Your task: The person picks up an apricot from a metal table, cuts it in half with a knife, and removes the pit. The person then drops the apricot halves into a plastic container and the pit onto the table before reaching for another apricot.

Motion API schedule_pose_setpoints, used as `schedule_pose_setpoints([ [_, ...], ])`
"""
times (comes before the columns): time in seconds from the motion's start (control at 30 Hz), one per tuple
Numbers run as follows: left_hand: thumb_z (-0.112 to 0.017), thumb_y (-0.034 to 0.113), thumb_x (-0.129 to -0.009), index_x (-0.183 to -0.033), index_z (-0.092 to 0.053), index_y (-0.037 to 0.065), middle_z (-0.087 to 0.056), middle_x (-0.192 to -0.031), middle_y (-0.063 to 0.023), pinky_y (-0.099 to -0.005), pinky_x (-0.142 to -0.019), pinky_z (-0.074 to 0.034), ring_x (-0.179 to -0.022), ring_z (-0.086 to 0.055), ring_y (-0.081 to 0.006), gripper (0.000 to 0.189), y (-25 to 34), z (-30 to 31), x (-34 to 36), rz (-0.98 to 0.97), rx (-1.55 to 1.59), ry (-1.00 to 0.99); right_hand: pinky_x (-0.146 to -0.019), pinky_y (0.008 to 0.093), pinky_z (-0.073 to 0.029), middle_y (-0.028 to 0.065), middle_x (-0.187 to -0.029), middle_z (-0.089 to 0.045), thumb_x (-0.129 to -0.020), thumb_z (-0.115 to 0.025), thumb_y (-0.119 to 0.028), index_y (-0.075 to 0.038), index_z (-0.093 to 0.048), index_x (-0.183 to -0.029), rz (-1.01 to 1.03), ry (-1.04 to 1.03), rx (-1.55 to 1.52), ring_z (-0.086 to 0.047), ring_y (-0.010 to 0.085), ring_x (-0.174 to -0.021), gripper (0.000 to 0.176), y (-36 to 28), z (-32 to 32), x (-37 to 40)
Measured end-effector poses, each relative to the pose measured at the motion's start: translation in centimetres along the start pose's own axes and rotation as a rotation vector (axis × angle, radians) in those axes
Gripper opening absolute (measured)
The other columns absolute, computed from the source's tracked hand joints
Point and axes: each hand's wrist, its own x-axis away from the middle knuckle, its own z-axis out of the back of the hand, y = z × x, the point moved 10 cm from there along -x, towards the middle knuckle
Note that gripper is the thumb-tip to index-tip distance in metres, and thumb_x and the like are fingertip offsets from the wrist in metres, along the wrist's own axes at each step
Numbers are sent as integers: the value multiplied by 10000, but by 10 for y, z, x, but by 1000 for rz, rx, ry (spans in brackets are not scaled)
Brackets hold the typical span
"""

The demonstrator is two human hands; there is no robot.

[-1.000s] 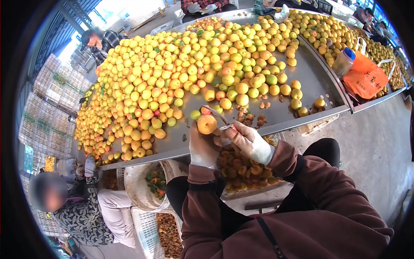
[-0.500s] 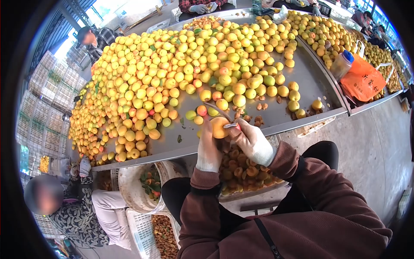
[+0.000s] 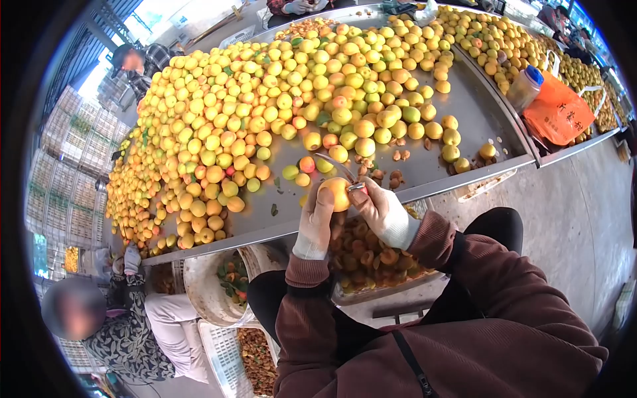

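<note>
My gloved left hand (image 3: 315,222) grips a yellow-orange apricot (image 3: 337,194) between thumb and fingers, just over the near table edge. In my gloved right hand (image 3: 386,213) is a small knife (image 3: 339,167) with a curved blade, its metal collar close against the apricot's right side. The blade points up and left over the table, above the fruit. Directly below my hands, halved apricots (image 3: 371,259) fill a container. Beyond the knife, brown pits (image 3: 396,178) lie on the metal table (image 3: 464,126) near a large heap of whole apricots (image 3: 265,119).
A white bucket (image 3: 192,278) with leaves inside stands left of my knees, above a white basket (image 3: 222,355) holding brown pits. An orange bag (image 3: 559,113) and a blue-capped jug (image 3: 525,88) sit at the right. A co-worker (image 3: 126,331) sits at lower left; others work around the table.
The knife's blade has swung to a steeper angle, and the apricot has turned slightly in my left hand. Both hands stay close together, while the whole view has shifted a little.
</note>
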Motion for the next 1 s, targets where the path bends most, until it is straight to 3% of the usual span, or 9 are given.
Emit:
schedule_pose_setpoints([
  [0.23, -624, 402, -938, -1118, -579, 43, -575, -750, -2, -186, -544, -393, -615, -503, -43, 404, 3, 9, -6, -203, -16, 116, -621, 434, -475, 219, -732, -586, -1001, -482, -292, -37, -475, -995, -6, 27, 94, -617, 427, -749, 255, 8, -2, -3],
  [0.3, -643, 350, -929, -1070, -592, 33, -582, -741, -20, -200, -524, -399, -601, -515, -49, 351, 48, 7, 11, -586, -367, 314, -619, 441, -485, 208, -731, -600, -994, -495, -280, -42, -476, -985, 39, 14, 210, -628, 414, -747, 239, 5, 2, -4],
  [0.33, -643, 350, -929, -1070, -592, 33, -582, -741, -20, -200, -524, -399, -601, -515, -49, 351, 47, 5, 10, -586, -371, 305, -617, 447, -495, 198, -730, -614, -988, -507, -269, -47, -478, -974, 81, -4, 324, -638, 400, -744, 224, 3, 2, -4],
  [0.43, -559, 410, -971, -1009, -598, 52, -522, -635, -3, -216, -432, -296, -484, -419, -62, 363, 60, 17, 19, -669, -523, 467, -628, 437, -516, 169, -735, -638, -980, -516, -244, -47, -486, -960, 122, 53, 489, -650, 375, -746, 200, 8, 8, -10],
  [0.5, -428, 474, -1006, -955, -591, 61, -473, -553, -9, -246, -402, -285, -408, -371, -91, 447, 9, 34, -1, -55, 231, 261, -630, 416, -510, 170, -753, -639, -987, -507, -240, -42, -499, -970, 145, 73, 365, -652, 379, -754, 199, 5, 9, -14],
  [0.57, -325, 543, -1012, -923, -577, 74, -442, -508, -8, -255, -376, -257, -363, -322, -105, 540, 14, 28, -2, -56, 366, 267, -643, 396, -503, 186, -789, -630, -1001, -489, -254, -38, -520, -1007, 73, 19, 66, -657, 381, -784, 219, -8, 9, -12],
  [0.6, -330, 570, -1002, -924, -573, 75, -450, -516, -7, -252, -377, -257, -370, -335, -106, 557, 12, 23, -3, -32, 451, 215, -685, 301, -471, 88, -766, -544, -1012, -513, -288, -14, -537, -1022, 99, 39, -67, -499, 148, -711, 275, -6, 3, -8],
  [0.73, -334, 657, -964, -970, -583, 77, -465, -535, 7, -249, -387, -273, -394, -376, -110, 631, -7, 16, -10, 78, 516, 220, -633, 373, -500, 168, -758, -608, -1008, -491, -381, -37, -508, -1063, 82, -97, 12, -653, 346, -714, 349, -22, -12, 4],
  [1.0, -393, 655, -947, -1113, -590, 88, -503, -624, 46, -188, -382, -234, -427, -362, -34, 623, -13, 16, -9, -9, 356, 140, -647, 425, -513, 197, -807, -648, -1001, -495, -370, -38, -466, -1021, 32, -137, 129, -651, 413, -801, 334, -19, -7, 8],
])
